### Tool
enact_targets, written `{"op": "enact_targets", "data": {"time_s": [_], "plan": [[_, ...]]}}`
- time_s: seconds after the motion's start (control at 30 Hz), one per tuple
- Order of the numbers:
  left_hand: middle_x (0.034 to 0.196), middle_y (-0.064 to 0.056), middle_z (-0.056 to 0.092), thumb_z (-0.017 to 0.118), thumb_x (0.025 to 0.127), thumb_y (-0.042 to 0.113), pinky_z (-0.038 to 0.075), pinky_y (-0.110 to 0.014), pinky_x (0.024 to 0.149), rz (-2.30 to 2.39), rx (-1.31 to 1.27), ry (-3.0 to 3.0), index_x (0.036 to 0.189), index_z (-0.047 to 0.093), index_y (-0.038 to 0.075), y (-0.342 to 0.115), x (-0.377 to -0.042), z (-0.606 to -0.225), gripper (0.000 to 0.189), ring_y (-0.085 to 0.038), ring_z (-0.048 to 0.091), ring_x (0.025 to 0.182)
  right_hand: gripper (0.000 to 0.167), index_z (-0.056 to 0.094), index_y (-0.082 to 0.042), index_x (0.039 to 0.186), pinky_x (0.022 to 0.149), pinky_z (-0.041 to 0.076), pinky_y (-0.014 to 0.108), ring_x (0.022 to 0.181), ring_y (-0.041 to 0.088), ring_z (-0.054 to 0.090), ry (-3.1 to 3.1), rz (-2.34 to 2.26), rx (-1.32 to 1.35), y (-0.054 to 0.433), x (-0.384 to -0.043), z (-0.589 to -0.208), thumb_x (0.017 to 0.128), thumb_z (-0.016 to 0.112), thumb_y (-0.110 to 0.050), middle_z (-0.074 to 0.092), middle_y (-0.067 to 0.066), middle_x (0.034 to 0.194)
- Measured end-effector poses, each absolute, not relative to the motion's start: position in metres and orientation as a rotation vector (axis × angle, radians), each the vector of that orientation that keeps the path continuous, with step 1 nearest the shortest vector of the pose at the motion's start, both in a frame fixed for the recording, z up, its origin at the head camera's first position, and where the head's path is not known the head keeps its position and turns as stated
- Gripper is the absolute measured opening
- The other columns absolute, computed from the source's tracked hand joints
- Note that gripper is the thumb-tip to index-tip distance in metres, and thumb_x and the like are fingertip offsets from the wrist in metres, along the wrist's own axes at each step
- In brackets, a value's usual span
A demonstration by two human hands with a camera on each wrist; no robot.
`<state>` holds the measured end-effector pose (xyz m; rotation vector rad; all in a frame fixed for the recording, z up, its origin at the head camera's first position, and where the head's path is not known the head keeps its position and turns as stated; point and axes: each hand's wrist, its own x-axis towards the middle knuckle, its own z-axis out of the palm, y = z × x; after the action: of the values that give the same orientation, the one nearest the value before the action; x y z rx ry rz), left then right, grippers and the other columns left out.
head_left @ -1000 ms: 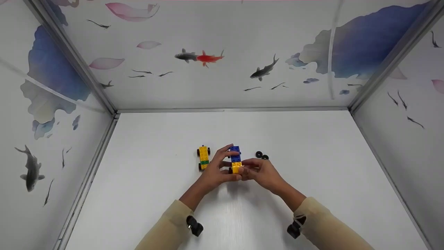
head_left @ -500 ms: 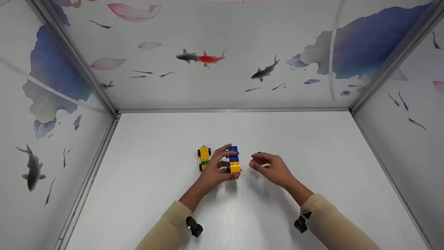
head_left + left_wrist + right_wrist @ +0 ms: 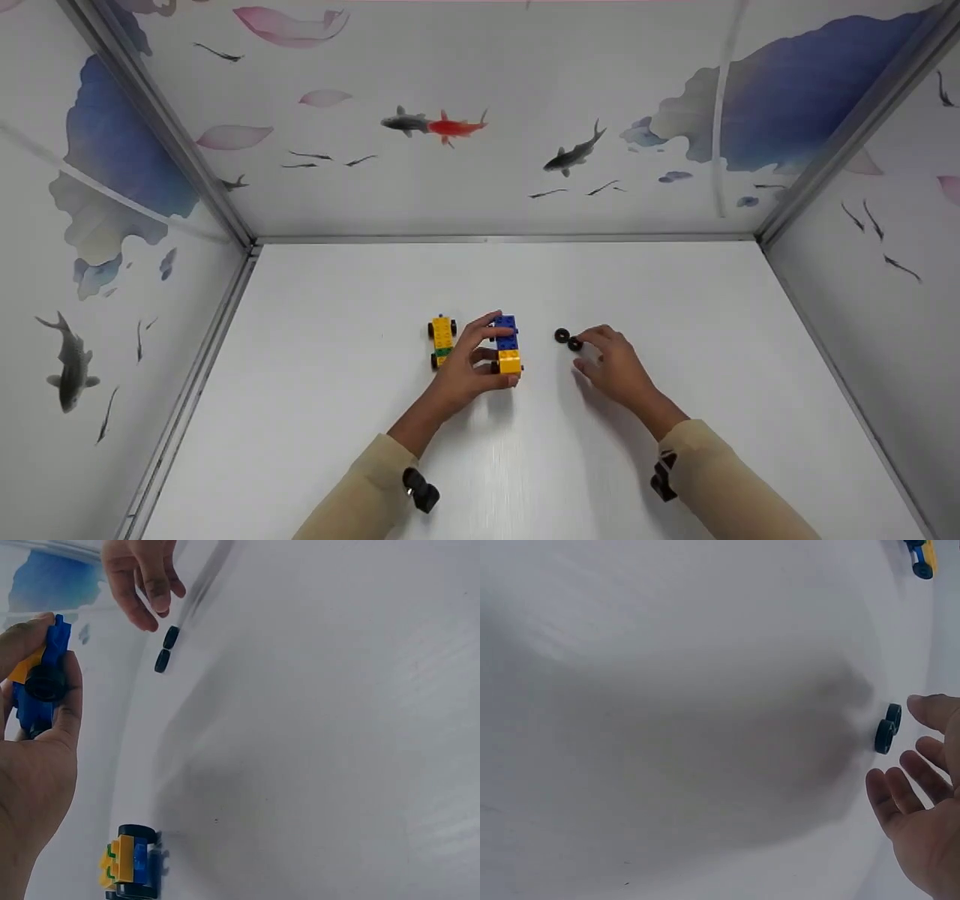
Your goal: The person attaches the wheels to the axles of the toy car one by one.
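My left hand (image 3: 463, 369) grips a toy car (image 3: 508, 343) built of blue and yellow bricks, raised off the table in the left wrist view. Black wheels (image 3: 46, 682) show on the car's left side; on its right side, bare axle stubs stick out. Two loose black wheels (image 3: 562, 335) lie side by side on the table to the right. My right hand (image 3: 616, 367) hovers at these wheels with thumb and fingers spread apart, holding nothing. In the right wrist view its fingers (image 3: 906, 791) stand just above the pair.
Left of my left hand stands a second toy car (image 3: 442, 337), yellow and green with black wheels, partly hidden by that hand. The white table (image 3: 360, 450) is closed in by printed panels at the back (image 3: 480, 195) and both sides.
My right hand has let go of the held car's right side and moved right to the loose wheels. The left hand keeps its grip on the car, nearly still.
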<state>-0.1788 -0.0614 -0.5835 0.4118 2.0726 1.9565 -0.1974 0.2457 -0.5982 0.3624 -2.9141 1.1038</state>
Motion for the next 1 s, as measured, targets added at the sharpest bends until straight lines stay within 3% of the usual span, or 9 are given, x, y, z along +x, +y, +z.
{"op": "enact_targets", "data": {"time_s": [0.33,0.53,0.83,1.0], "plan": [[0.180,0.013,0.028,0.093,0.090,0.011,0.058,-0.038,0.117,1.972,0.419,2.055,0.148,0.063,0.035,-0.0607,-0.1791,-0.5857,0.069,-0.027,0.065,0.130,0.043,0.071,0.004,0.141,0.116,0.055,0.057,0.138,0.047,0.059,-2.995,0.791,0.483,0.2478,-0.2001,-0.6067,0.101,0.079,-0.008,0.065,0.021,0.153],[0.180,0.014,0.028,0.093,0.090,0.011,0.058,-0.038,0.116,1.970,0.411,2.054,0.147,0.064,0.036,-0.0603,-0.1789,-0.5861,0.069,-0.027,0.065,0.131,0.031,0.075,0.005,0.129,0.110,0.057,0.055,0.128,0.045,0.062,-2.982,0.805,0.491,0.2479,-0.2003,-0.6078,0.100,0.079,-0.005,0.071,0.019,0.140],[0.180,0.015,0.028,0.093,0.089,0.009,0.059,-0.037,0.116,1.970,0.411,2.049,0.147,0.064,0.036,-0.0612,-0.1787,-0.5860,0.070,-0.026,0.065,0.130,0.011,0.080,-0.002,0.107,0.097,0.059,0.058,0.110,0.037,0.066,-2.962,0.785,0.445,0.2477,-0.2001,-0.6085,0.096,0.083,-0.003,0.076,0.013,0.118],[0.180,0.015,0.028,0.093,0.089,0.010,0.058,-0.037,0.116,1.976,0.419,2.045,0.148,0.064,0.035,-0.0622,-0.1788,-0.5862,0.070,-0.026,0.066,0.130,0.008,0.079,-0.003,0.106,0.097,0.060,0.053,0.109,0.034,0.066,-2.960,0.843,0.387,0.2477,-0.2002,-0.6078,0.098,0.081,-0.006,0.076,0.011,0.113]]}}
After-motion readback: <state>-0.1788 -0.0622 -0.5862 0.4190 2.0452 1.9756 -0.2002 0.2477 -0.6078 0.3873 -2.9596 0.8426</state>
